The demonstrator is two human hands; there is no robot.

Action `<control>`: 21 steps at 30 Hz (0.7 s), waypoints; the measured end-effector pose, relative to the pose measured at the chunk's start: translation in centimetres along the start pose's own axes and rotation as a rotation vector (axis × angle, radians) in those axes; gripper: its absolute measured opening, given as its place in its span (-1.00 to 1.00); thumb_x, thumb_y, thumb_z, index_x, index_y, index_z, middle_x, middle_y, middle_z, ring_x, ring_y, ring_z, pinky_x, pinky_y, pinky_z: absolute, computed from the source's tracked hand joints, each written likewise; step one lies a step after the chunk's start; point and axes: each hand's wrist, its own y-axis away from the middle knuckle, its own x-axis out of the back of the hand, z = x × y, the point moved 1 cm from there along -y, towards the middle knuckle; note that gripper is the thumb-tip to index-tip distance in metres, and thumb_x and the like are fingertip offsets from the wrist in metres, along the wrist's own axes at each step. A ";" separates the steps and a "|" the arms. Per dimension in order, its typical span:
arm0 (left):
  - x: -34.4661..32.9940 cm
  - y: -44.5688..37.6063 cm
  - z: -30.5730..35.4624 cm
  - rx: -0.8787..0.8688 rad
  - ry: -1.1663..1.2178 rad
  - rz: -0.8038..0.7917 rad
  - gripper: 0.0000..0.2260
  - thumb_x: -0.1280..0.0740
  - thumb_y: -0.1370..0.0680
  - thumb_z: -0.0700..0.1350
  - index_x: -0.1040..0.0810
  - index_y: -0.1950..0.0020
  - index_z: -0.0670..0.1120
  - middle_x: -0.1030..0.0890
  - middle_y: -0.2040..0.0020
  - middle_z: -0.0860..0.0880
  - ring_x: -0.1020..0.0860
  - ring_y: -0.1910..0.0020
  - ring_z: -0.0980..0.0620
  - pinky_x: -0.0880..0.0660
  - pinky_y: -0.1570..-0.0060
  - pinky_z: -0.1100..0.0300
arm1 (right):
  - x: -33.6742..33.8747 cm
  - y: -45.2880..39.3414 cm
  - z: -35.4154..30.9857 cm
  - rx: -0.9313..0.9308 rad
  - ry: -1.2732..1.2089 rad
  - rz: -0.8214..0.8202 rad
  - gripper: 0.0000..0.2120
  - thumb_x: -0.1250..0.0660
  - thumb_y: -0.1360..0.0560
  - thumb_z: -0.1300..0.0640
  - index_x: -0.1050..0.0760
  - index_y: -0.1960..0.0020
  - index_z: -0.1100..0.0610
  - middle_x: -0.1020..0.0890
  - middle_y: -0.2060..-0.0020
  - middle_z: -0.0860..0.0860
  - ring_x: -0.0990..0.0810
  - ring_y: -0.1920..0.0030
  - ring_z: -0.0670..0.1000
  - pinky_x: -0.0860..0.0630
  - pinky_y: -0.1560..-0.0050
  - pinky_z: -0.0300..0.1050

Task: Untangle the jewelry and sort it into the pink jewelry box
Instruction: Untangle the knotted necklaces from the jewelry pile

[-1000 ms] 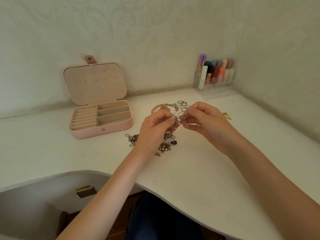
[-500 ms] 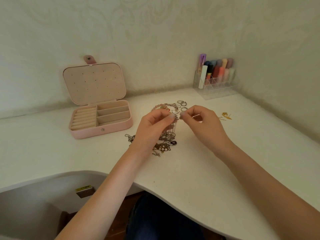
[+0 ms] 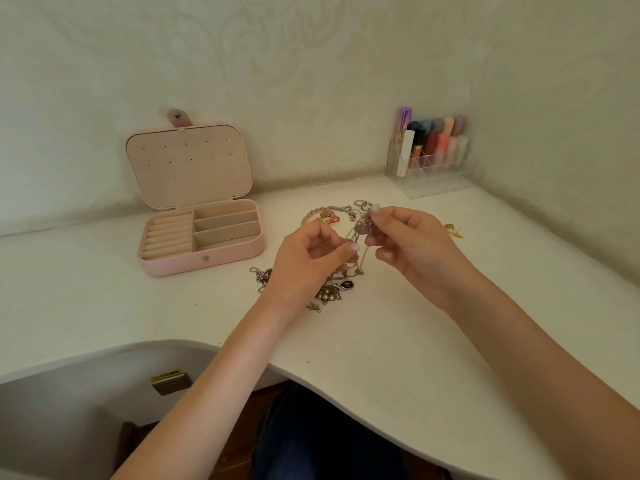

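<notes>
Head view, left to right. Pink hinged jewelry box (image 3: 221, 252) lies open on the white desk (image 3: 104, 299), its ring rolls and three slots holding nothing visible. Left hand (image 3: 308, 258) and right hand (image 3: 412, 244) each pinch a thin silver chain (image 3: 360, 251) between thumb and fingertips, lifted above the knotted heap of metal and pearl jewelry (image 3: 329, 289). Light, limp and likely snag-prone, the chain is best held near the knot. Clear acrylic organizer (image 3: 436, 178) holds lipsticks.
</notes>
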 end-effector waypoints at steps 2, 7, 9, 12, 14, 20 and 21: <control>0.0 0.1 -0.1 0.020 -0.020 0.001 -0.82 -0.44 -0.44 -0.24 -0.44 0.24 -0.15 -0.63 0.31 -0.02 -0.64 0.33 0.03 -0.55 0.27 0.24 | 0.3 -0.1 -0.3 -0.071 -0.068 0.008 -0.85 -0.30 -0.54 0.12 -0.54 0.14 0.17 -0.64 0.28 0.02 -0.49 0.37 -0.12 -0.31 0.51 -0.36; -0.2 0.2 -0.1 -0.016 -0.159 0.044 -0.79 -0.42 -0.45 -0.23 -0.42 0.28 -0.11 -0.57 0.33 -0.05 -0.51 0.40 0.09 -0.45 0.32 0.21 | 1.0 -0.2 -0.4 -0.052 0.138 0.046 -0.81 -0.33 -0.52 0.06 -0.60 0.14 0.18 -0.55 0.44 -0.07 -0.37 0.43 -0.12 -0.28 0.49 -0.34; -0.2 0.2 -0.1 -0.030 -0.203 0.082 -0.78 -0.41 -0.43 -0.26 -0.40 0.31 -0.10 -0.54 0.35 -0.03 -0.46 0.42 0.10 -0.42 0.33 0.19 | 1.1 -0.1 -0.4 0.057 0.405 0.106 -0.82 -0.37 -0.49 0.02 -0.63 0.17 0.12 -0.54 0.47 -0.13 -0.40 0.44 -0.16 -0.35 0.41 -0.33; 0.1 0.0 -0.3 -0.027 -0.234 0.153 -0.80 -0.35 -0.37 -0.19 -0.34 0.37 -0.06 -0.51 0.35 -0.20 -0.51 0.32 -0.22 -0.45 0.31 -0.02 | 1.3 -0.2 -0.4 0.189 0.588 0.162 -0.83 -0.41 -0.46 0.00 -0.64 0.21 0.09 -0.47 0.48 -0.07 -0.35 0.46 -0.16 -0.32 0.39 -0.37; 0.3 0.1 -0.5 -0.023 -0.246 0.174 -0.83 -0.28 -0.31 -0.13 -0.28 0.39 -0.05 -0.43 0.38 -0.28 -0.51 0.31 -0.31 -0.43 0.34 -0.07 | 1.5 -0.2 -0.7 0.248 0.642 0.205 -0.84 -0.42 -0.45 0.02 -0.63 0.23 0.09 -0.43 0.50 -0.08 -0.33 0.49 -0.16 -0.26 0.44 -0.43; -0.1 0.5 -0.5 -0.094 -0.474 0.165 -0.72 -0.32 -0.36 -0.28 -0.24 0.38 -0.06 -0.26 0.50 0.07 -0.22 0.47 0.10 -0.20 0.43 0.23 | 1.4 -0.2 -0.7 0.248 0.647 0.191 -0.75 -0.35 -0.50 0.01 -0.50 0.28 0.11 -0.57 0.35 -0.01 -0.46 0.36 -0.13 -0.39 0.28 -0.33; -0.2 0.6 -0.4 -0.102 -0.528 0.154 -0.72 -0.33 -0.36 -0.26 -0.24 0.38 -0.04 -0.28 0.51 0.09 -0.23 0.47 0.11 -0.20 0.44 0.24 | 1.3 -0.2 -0.7 0.217 0.571 0.157 -0.76 -0.34 -0.51 0.03 -0.49 0.27 0.13 -0.59 0.32 0.00 -0.49 0.34 -0.12 -0.42 0.26 -0.28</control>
